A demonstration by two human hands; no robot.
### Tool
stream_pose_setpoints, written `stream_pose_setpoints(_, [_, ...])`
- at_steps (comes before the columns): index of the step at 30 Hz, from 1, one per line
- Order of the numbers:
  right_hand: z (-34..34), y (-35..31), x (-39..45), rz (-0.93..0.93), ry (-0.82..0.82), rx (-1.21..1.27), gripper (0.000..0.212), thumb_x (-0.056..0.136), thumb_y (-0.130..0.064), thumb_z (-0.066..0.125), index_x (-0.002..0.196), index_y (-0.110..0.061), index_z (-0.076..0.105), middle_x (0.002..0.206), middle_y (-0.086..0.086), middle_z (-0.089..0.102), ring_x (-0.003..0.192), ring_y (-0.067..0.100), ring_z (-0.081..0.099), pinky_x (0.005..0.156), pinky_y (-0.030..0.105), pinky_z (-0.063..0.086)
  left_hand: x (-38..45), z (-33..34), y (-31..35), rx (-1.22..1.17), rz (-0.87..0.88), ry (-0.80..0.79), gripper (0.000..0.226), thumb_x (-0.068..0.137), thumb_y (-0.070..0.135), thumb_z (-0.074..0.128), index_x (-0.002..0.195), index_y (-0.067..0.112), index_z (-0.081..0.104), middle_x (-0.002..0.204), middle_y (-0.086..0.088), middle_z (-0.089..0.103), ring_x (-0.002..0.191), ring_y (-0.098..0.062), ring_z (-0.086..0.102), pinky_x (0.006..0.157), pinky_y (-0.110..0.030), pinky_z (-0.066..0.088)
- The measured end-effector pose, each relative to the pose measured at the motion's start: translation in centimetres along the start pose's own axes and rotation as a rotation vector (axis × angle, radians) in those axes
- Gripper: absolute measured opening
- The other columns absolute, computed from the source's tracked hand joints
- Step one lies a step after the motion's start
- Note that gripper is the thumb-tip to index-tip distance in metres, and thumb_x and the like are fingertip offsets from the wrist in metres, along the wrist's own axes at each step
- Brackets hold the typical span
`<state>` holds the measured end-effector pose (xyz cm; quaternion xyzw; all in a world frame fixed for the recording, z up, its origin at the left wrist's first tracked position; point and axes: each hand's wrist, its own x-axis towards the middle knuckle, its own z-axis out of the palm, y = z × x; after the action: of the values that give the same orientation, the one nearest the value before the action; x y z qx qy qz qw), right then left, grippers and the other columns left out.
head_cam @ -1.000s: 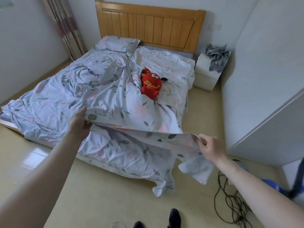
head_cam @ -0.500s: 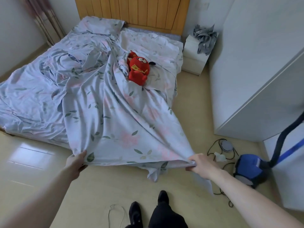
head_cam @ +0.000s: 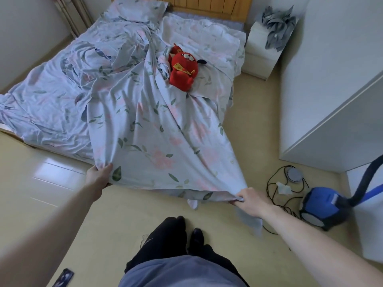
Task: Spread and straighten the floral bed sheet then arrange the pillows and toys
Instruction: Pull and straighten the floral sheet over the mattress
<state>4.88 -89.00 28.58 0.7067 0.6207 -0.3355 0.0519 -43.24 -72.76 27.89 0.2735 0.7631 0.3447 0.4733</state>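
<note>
Pale yellow tiled floor (head_cam: 68,204), white walls (head_cam: 24,27). Wooden headboard (head_cam: 207,5) at far end, white nightstand (head_cam: 261,56) beside it, white wardrobe (head_cam: 331,79) at right, curtain (head_cam: 76,15) at left.

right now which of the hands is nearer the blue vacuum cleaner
Right. The right hand grips the floral sheet edge just left of the blue vacuum cleaner; the left hand holds the sheet's far corner, across the spread.

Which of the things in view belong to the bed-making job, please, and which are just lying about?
Job:
floral bed sheet, gripped by the left hand and right hand
pillow
red plush toy

Lying about:
blue vacuum cleaner
black cable
grey cloth on the nightstand
phone on the floor
</note>
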Motion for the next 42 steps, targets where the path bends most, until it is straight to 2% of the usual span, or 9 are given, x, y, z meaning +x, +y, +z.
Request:
stream_pose_setpoints(4, [0.2, -0.9, 0.6, -0.236, 0.378, 0.195, 0.003, 0.085, -0.018, 0.075, 0.087, -0.019, 0.077, 0.085, -0.006, 0.07, 0.074, 0.018, 0.065, 0.058, 0.036, 0.051, 0.4, -1.2, -0.8, -0.046, -0.022, 0.044, 0.022, 0.094, 0.022, 0.069, 0.112, 0.013, 0.062, 0.09, -0.005, 0.066, 0.073, -0.021, 0.065, 0.056, -0.029, 0.056])
stream_pose_setpoints(7, [-0.1, -2.2, 1.1, -0.299, 0.507, 0.267, 0.02, 0.082, -0.017, 0.074, 0.098, -0.028, 0.078, 0.088, -0.01, 0.071, 0.075, 0.015, 0.067, 0.055, 0.031, 0.05, 1.2, -1.7, -1.4, -0.01, -0.045, 0.068, 0.026, 0.094, 0.021, 0.069, 0.116, 0.009, 0.061, 0.094, -0.009, 0.065, 0.073, -0.024, 0.064, 0.063, -0.035, 0.055])
stream_pose_setpoints(11, [1.6, -2.1, 1.9, -0.262, 0.298, 0.189, 0.006, 0.09, -0.031, 0.075, 0.085, -0.033, 0.077, 0.077, -0.008, 0.063, 0.07, 0.015, 0.06, 0.054, 0.031, 0.042, 2.0, -1.4, -1.9, 0.153, -0.04, 0.049, 0.026, 0.095, 0.021, 0.066, 0.115, 0.005, 0.061, 0.097, -0.015, 0.065, 0.078, -0.031, 0.065, 0.07, -0.04, 0.058])
stream_pose_setpoints(14, [5.4, -1.5, 2.5, -0.149, 0.116, 0.205, 0.048, 0.093, -0.041, 0.071, 0.054, -0.032, 0.045, 0.063, -0.008, 0.044, 0.058, 0.012, 0.043, 0.053, 0.033, 0.027, 2.9, -1.2, -2.8, 0.297, -0.015, 0.027, 0.018, 0.095, 0.018, 0.064, 0.108, 0.006, 0.062, 0.083, -0.009, 0.062, 0.068, -0.026, 0.061, 0.058, -0.035, 0.054])
stream_pose_setpoints(22, [15.3, -0.2, 2.9, 0.206, -0.196, 0.089, 0.046, 0.098, -0.045, 0.06, 0.063, -0.023, 0.04, 0.067, -0.001, 0.044, 0.06, 0.022, 0.038, 0.054, 0.035, 0.024, 6.1, -1.1, -7.4, 0.609, 0.003, -0.112, 0.008, 0.091, 0.023, 0.064, 0.095, 0.017, 0.063, 0.086, -0.003, 0.066, 0.068, -0.028, 0.064, 0.051, -0.029, 0.053])
stream_pose_setpoints(25, [18.6, 0.0, 3.6, 0.284, -0.278, -0.04, 0.023, 0.101, -0.037, 0.055, 0.085, -0.023, 0.063, 0.095, 0.005, 0.064, 0.08, 0.028, 0.061, 0.063, 0.032, 0.04, 6.9, -1.0, -10.1, 0.674, -0.01, -0.154, 0.006, 0.091, 0.025, 0.062, 0.092, 0.02, 0.064, 0.086, -0.003, 0.068, 0.066, -0.028, 0.063, 0.048, -0.027, 0.052])
stream_pose_setpoints(28, [21.8, 0.1, 4.2, 0.352, -0.365, -0.121, 0.01, 0.098, -0.018, 0.054, 0.091, -0.025, 0.058, 0.121, 0.006, 0.058, 0.087, 0.03, 0.061, 0.067, 0.03, 0.041, 7.1, -0.7, -12.4, 0.708, -0.029, -0.178, 0.007, 0.091, 0.027, 0.061, 0.086, 0.023, 0.063, 0.083, -0.007, 0.069, 0.06, -0.027, 0.062, 0.046, -0.027, 0.051])
stream_pose_setpoints(34, [26.3, 1.1, 5.8, 0.42, -0.523, -0.185, 0.035, 0.096, -0.016, 0.062, 0.131, -0.018, 0.062, 0.134, 0.005, 0.063, 0.125, 0.026, 0.059, 0.094, 0.032, 0.049, 7.0, 1.5, -15.5, 0.702, -0.056, -0.205, 0.01, 0.092, 0.026, 0.062, 0.09, 0.017, 0.064, 0.082, -0.008, 0.068, 0.055, -0.026, 0.06, 0.051, -0.028, 0.051])
stream_pose_setpoints(42, [24.0, -1.1, 11.7, 0.52, -0.362, 0.218, 0.055, 0.096, -0.031, 0.06, 0.148, -0.024, 0.043, 0.139, 0.003, 0.057, 0.113, 0.026, 0.063, 0.092, 0.034, 0.052, 5.7, 3.2, -17.1, 0.667, -0.089, -0.262, 0.024, 0.094, 0.035, 0.061, 0.092, 0.011, 0.064, 0.071, -0.006, 0.061, 0.05, -0.019, 0.056, 0.047, -0.025, 0.05])
